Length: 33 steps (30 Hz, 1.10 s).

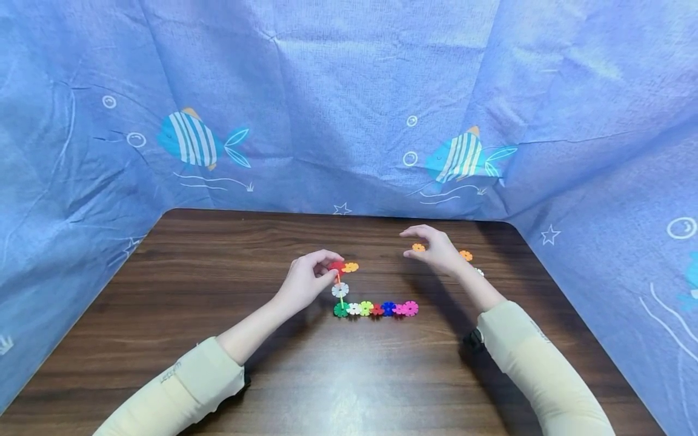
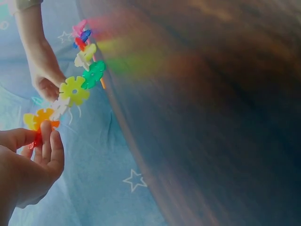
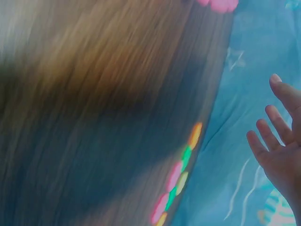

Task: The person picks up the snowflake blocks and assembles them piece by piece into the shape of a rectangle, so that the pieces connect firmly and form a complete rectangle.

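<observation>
Red disc [image 1: 335, 266] is pinched by the left hand [image 1: 306, 280]. The right hand [image 1: 438, 251] spreads loosely above the bench [image 1: 414, 375], far right.

The dark wood-grain desk [image 1: 163, 290] has rounded far corners — a pale glare [image 1: 346, 399] sits toward its near edge. Creased blue cloth [image 1: 338, 91], printed with fish [image 1: 192, 139], bubbles [image 1: 136, 140] and stars [image 1: 550, 235], hangs beyond the far and side edges.

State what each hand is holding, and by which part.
The left hand pinches the red flower piece by its edge, between thumb and fingers. The right hand holds nothing; its fingers are spread.
</observation>
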Available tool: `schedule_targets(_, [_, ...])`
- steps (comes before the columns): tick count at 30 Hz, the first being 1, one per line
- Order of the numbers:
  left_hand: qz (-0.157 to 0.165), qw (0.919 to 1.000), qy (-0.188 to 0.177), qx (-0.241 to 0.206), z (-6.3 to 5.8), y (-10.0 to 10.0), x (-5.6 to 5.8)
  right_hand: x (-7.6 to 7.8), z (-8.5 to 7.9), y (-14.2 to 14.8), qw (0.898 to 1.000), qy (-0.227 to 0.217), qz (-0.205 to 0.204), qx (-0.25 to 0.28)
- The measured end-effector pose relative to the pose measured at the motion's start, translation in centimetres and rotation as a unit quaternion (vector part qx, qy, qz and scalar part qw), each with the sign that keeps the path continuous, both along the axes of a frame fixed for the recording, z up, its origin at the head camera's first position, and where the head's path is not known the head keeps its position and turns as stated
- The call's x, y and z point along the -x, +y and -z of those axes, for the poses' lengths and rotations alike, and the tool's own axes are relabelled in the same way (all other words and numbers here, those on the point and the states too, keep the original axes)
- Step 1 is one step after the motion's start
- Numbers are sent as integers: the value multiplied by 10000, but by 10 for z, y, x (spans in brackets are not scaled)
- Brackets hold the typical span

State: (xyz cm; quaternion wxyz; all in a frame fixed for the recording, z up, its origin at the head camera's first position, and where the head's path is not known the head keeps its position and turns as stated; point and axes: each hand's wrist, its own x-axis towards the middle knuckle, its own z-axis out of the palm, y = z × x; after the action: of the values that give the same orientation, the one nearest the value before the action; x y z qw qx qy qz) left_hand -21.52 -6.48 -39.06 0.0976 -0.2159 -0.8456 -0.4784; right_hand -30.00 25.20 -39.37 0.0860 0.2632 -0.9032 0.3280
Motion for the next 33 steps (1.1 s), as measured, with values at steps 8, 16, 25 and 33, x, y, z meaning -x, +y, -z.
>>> schedule_targets(8, [-14, 9999, -112, -11, 2, -2, -3, 17, 14, 24, 9967, -601, 462, -295])
schedule_targets(16, [-4, 9999, -102, 10, 3, -1, -4, 31, 32, 41, 9906, -774, 778, -816])
schedule_targets(25, [-18, 10000, -23, 44, 2, -2, -3, 37, 41, 42, 9878, -689, 838, -1121])
schedule_targets(33, [-75, 9999, -83, 72, -1, -4, -3, 40, 39, 35, 9903, -592, 691, -1049])
